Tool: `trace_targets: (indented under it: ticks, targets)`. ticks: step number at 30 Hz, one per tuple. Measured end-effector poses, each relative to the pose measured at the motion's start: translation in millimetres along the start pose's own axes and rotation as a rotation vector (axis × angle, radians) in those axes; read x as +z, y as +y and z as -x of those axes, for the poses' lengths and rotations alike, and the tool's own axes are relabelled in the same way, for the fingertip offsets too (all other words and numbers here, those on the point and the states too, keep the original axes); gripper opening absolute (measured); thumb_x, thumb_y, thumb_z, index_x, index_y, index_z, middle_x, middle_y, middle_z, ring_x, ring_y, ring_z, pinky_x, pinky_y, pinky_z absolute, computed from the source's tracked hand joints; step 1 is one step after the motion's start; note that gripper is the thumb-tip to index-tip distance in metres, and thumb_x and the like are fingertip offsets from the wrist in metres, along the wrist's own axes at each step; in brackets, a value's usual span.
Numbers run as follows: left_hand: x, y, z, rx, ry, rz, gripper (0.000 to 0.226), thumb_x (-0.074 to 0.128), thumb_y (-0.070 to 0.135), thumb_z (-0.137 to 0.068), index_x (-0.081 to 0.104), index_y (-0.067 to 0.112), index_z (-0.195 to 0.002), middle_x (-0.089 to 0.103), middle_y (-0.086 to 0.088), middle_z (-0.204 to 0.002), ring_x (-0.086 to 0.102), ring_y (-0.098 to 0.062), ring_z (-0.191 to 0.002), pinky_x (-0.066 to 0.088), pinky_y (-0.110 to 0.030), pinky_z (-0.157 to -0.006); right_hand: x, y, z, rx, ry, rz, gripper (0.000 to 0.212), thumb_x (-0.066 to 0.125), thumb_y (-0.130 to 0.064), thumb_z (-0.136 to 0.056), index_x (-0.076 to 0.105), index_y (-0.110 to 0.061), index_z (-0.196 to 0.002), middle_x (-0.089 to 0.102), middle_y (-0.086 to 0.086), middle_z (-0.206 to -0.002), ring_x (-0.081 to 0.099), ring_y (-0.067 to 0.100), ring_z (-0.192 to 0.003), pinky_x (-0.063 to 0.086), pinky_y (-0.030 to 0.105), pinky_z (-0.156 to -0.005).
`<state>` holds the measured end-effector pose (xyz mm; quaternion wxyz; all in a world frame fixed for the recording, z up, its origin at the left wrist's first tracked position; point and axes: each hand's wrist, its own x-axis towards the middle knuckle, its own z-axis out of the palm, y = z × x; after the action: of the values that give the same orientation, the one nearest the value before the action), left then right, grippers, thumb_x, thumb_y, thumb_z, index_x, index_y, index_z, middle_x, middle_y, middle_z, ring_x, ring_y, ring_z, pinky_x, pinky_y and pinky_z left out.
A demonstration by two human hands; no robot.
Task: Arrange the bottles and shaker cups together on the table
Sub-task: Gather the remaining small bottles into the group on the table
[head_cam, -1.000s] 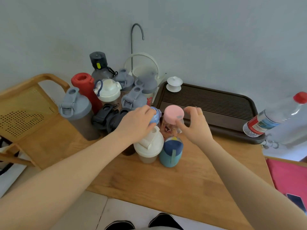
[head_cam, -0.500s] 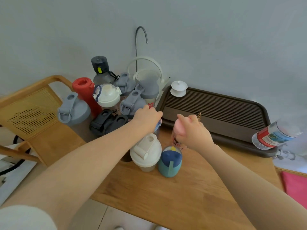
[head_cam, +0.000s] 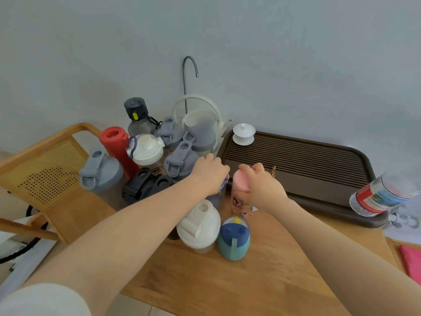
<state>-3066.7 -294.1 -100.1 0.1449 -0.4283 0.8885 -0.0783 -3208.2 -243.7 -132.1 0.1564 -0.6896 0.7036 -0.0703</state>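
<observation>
A cluster of bottles and shaker cups stands on the wooden table (head_cam: 262, 277). My right hand (head_cam: 262, 185) grips the pink lid of a clear printed bottle (head_cam: 239, 201). My left hand (head_cam: 209, 174) covers the top of a blue-lidded bottle (head_cam: 224, 182), mostly hidden under it. In front stand a cream-lidded shaker (head_cam: 198, 226) and a small teal cup with a navy lid (head_cam: 234, 240). Behind are a red bottle (head_cam: 116, 144), grey-lidded shakers (head_cam: 100, 172), a white-lidded cup (head_cam: 145, 149), a black-lidded shaker (head_cam: 145, 185) and a dark-capped bottle (head_cam: 136, 115).
A dark slatted tea tray (head_cam: 319, 165) lies to the right with a white lidded cup (head_cam: 243, 133) on its corner. A water bottle with a red label (head_cam: 382, 195) lies on the tray's right edge. A kettle and tap (head_cam: 196, 115) stand at the wall. A wooden chair (head_cam: 43, 169) is left.
My right hand has closed over the pink lid it was reaching for. My left hand stays on the blue-lidded bottle. The view has shifted slightly.
</observation>
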Motion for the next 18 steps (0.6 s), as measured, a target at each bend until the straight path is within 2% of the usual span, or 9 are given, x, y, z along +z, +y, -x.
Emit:
trace_targets:
  ticks: [4,8,10,11,14,16,18]
  targets:
    - [6,-7,-1,0.005,-0.025,0.045,0.056,0.063,0.034,-0.081,0.04,0.014,-0.129,0.047,-0.013,-0.126,0.042,-0.031,-0.117,0.039,-0.039,-0.092,7,-2,6,-0.002,0.019,0.017,0.074,0.063,-0.051,-0.076,0.026,-0.031,-0.137,0.036,0.011,-0.13,0.045,0.034,-0.113,0.047,0.043,-0.084]
    - [8,-13,9,0.017,0.034,0.166,0.069,0.062,0.043,-0.081,0.031,0.014,-0.135,0.044,-0.011,-0.133,0.041,-0.029,-0.121,0.037,-0.04,-0.095,6,2,12,0.061,-0.004,-0.048,0.089,0.06,-0.058,-0.075,0.014,-0.029,-0.145,0.031,0.013,-0.139,0.037,0.036,-0.125,0.038,0.046,-0.099]
    - [8,-15,23,0.05,0.095,0.224,0.067,0.056,0.045,-0.085,0.029,0.013,-0.137,0.04,-0.011,-0.139,0.036,-0.028,-0.127,0.034,-0.039,-0.1,1,3,21,0.062,0.123,-0.064,0.086,0.057,-0.056,-0.079,0.013,-0.023,-0.146,0.029,0.012,-0.147,0.03,0.034,-0.133,0.031,0.047,-0.106]
    - [8,-17,33,0.075,0.12,0.257,0.066,0.053,0.044,-0.086,0.029,0.013,-0.139,0.036,-0.01,-0.143,0.032,-0.027,-0.131,0.031,-0.039,-0.103,0,3,30,0.039,0.239,-0.095,0.08,0.056,-0.051,-0.082,0.019,-0.018,-0.145,0.032,0.012,-0.147,0.029,0.031,-0.134,0.03,0.045,-0.106]
    - [17,-16,72,0.188,0.216,0.324,0.066,0.044,0.051,-0.086,0.038,0.009,-0.137,0.04,-0.012,-0.143,0.037,-0.029,-0.131,0.034,-0.041,-0.105,7,5,65,-0.098,0.538,-0.21,0.054,0.053,-0.043,-0.083,0.048,-0.009,-0.125,0.053,0.016,-0.125,0.039,0.021,-0.116,0.038,0.037,-0.093]
    - [28,-12,96,0.228,0.199,0.29,0.077,0.035,0.061,-0.078,0.041,0.01,-0.135,0.043,-0.013,-0.142,0.042,-0.03,-0.129,0.036,-0.042,-0.103,21,5,88,-0.162,0.531,-0.257,0.043,0.051,-0.041,-0.08,0.052,-0.011,-0.11,0.057,0.012,-0.109,0.044,0.016,-0.101,0.041,0.031,-0.082]
    - [40,-8,114,0.248,0.059,0.207,0.089,0.047,0.068,-0.072,0.024,0.019,-0.144,0.023,-0.01,-0.153,0.028,-0.028,-0.137,0.024,-0.039,-0.11,39,1,105,-0.216,0.419,-0.225,0.037,0.061,-0.039,-0.075,0.05,-0.017,-0.103,0.059,0.008,-0.101,0.052,0.017,-0.092,0.047,0.03,-0.072]
